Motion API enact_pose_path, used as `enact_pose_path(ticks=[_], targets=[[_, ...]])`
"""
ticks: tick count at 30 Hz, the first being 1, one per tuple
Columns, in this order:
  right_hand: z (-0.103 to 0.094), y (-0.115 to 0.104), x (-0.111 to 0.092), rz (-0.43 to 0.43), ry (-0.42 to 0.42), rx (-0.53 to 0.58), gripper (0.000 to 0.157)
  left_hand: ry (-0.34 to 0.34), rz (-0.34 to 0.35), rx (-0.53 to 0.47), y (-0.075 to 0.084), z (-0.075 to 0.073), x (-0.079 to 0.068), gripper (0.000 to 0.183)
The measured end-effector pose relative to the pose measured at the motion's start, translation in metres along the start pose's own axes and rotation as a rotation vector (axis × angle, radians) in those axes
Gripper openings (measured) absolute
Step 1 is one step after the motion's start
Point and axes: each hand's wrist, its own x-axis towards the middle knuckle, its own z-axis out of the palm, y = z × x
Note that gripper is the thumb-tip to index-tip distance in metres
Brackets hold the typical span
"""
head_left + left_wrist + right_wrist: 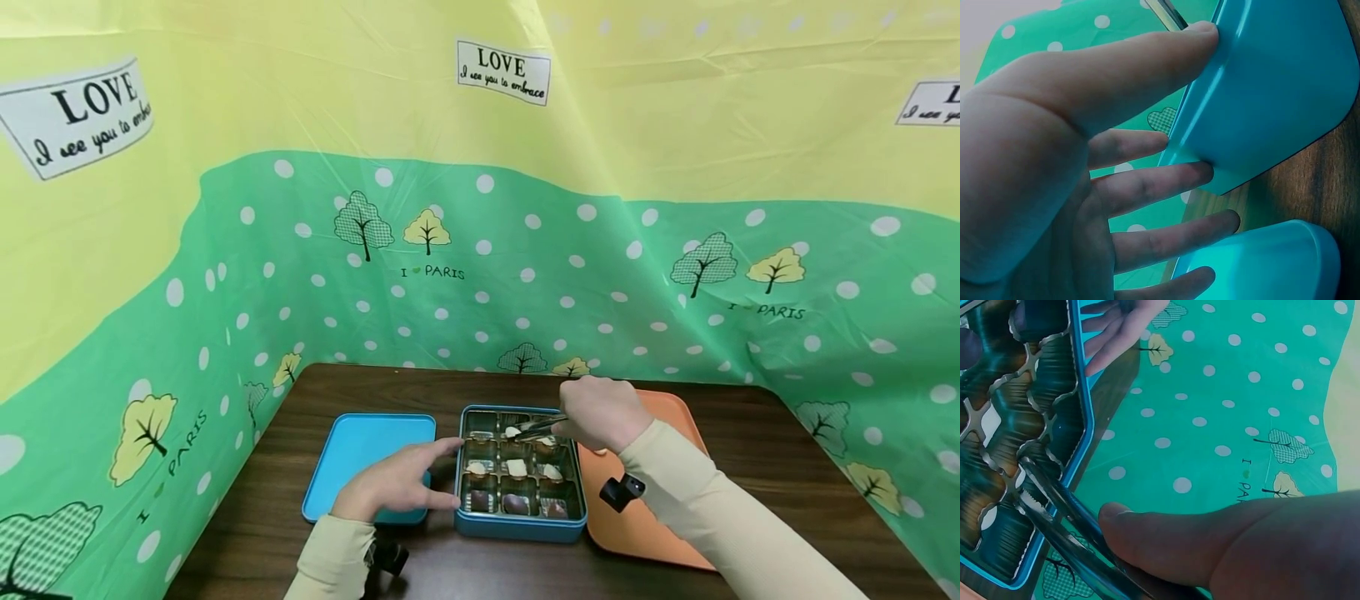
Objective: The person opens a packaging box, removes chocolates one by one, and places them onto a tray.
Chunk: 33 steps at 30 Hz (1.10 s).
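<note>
Tongs (1075, 549) look like glossy metal, the insert (1017, 415) shiny plastic.

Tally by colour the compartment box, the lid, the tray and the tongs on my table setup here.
Blue: 2 (compartment box, lid)
Orange: 1 (tray)
Metallic: 1 (tongs)
Total: 4
</note>
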Motion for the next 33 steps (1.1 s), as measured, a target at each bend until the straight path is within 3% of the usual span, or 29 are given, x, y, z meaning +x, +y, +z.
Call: enact_pose_path(ticks=[13,22,33], targets=[[0.001,0.001,0.005,0.003,-0.029,0.006,0.041,0.005,-0.006,0.012,-0.002,0.002,0.001,0.09],[0.009,0.0,0.004,-0.021,0.033,-0.006,0.042,0.002,-0.008,0.002,-0.002,0.002,0.001,0.09],[0.011,0.005,0.008,0.0,-0.015,0.039,0.05,0.0,-0.005,-0.005,-0.004,0.002,0.001,0.09]])
